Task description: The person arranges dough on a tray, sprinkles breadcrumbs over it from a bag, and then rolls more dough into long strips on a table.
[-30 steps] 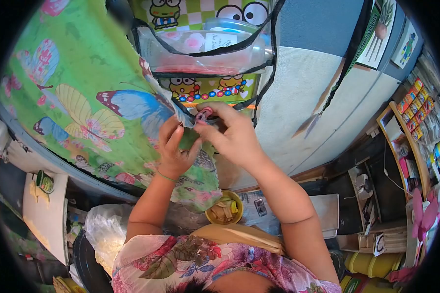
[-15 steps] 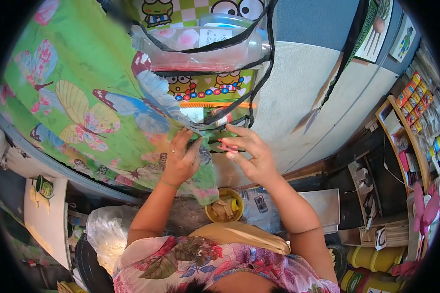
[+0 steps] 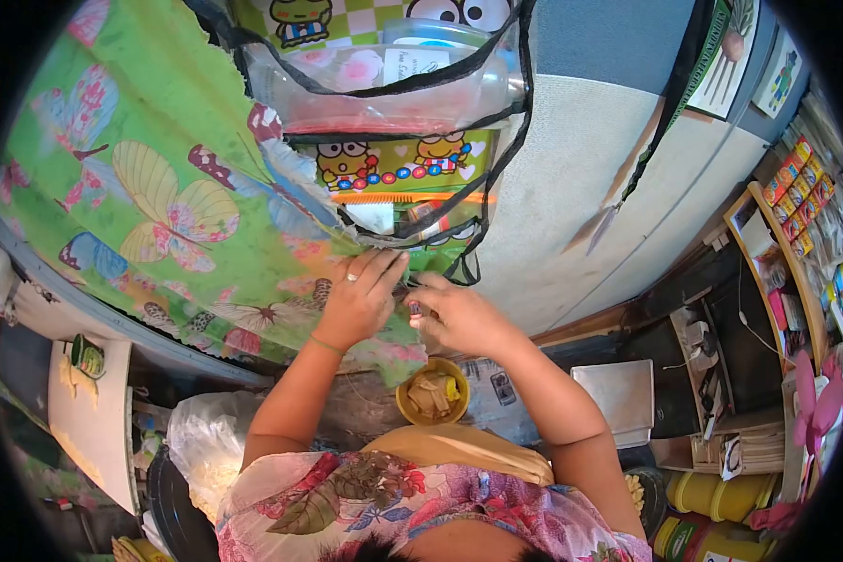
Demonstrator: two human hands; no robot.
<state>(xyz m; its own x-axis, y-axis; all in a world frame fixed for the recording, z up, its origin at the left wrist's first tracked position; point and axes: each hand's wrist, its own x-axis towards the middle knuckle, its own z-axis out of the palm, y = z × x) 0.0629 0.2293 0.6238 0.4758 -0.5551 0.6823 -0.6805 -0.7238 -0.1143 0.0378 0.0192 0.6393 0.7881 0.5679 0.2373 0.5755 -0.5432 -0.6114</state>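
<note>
My left hand [image 3: 361, 295] is closed at the edge of a green cloth printed with butterflies [image 3: 173, 201], its fingertips meeting the cloth just below the black-trimmed hanging organizer [image 3: 393, 169]. Close beside it, my right hand [image 3: 464, 318] pinches a small pinkish-red object [image 3: 415, 309]. Most of that object is covered by the fingers, so its kind cannot be made out. Both hands' fingertips nearly meet at the organizer's lower edge. An orange comb [image 3: 375, 198] lies in the pocket above, and a clear plastic bottle [image 3: 478, 89] fills the upper pocket.
Below the hands stands a yellow bucket [image 3: 401, 403] with brown scraps. A clear plastic bag [image 3: 201, 440] is at lower left. To the right are a wooden shelf [image 3: 763, 206] with packets, a white board [image 3: 613, 393] and a pink fan [image 3: 815, 403]. A black strap [image 3: 670, 112] hangs from the wall.
My right hand has moved down and left, bringing the small red object close to my left hand. The left hand has shifted slightly right and down, and the cloth has shifted with it.
</note>
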